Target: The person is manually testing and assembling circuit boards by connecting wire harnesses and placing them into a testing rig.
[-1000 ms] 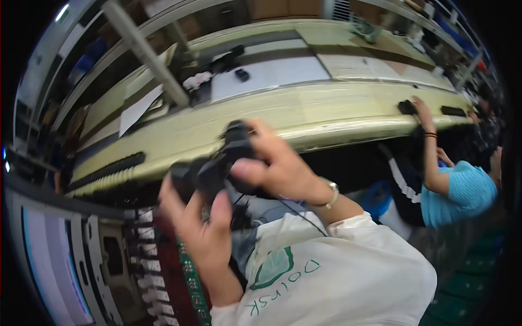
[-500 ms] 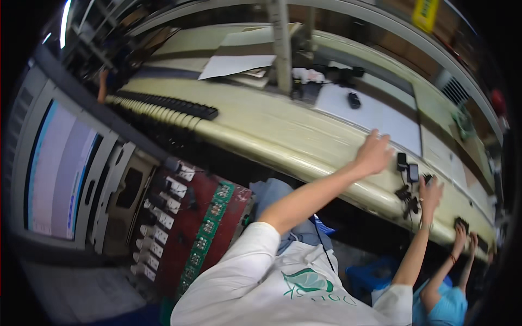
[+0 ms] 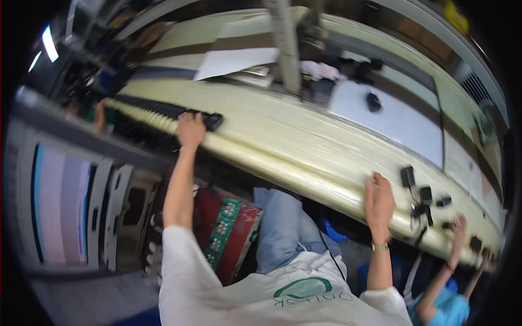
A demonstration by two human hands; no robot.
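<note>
My left hand (image 3: 191,131) reaches to the near end of a long row of black power adapters (image 3: 163,110) on the bench's left side. Its fingers curl over one adapter, whose body is mostly hidden beneath them. The adapters' cords hang over the rounded front edge. My right hand (image 3: 380,204) hovers at the bench's front edge, thumb and fingers apart, holding nothing. To its right lie a few loose black adapters (image 3: 426,195) with a tangled cord (image 3: 421,213).
A pale bench (image 3: 283,130) runs across the view, with a post (image 3: 285,49) rising from it. A white board (image 3: 389,122) carries a small black item (image 3: 373,101). A monitor (image 3: 62,206) and red test panel (image 3: 244,233) stand left. A co-worker's hand (image 3: 459,231) works at right.
My left hand has swung far left, from mid-bench to the adapter row. My right hand has left the loose adapters and moved left. The view has shifted slightly.
</note>
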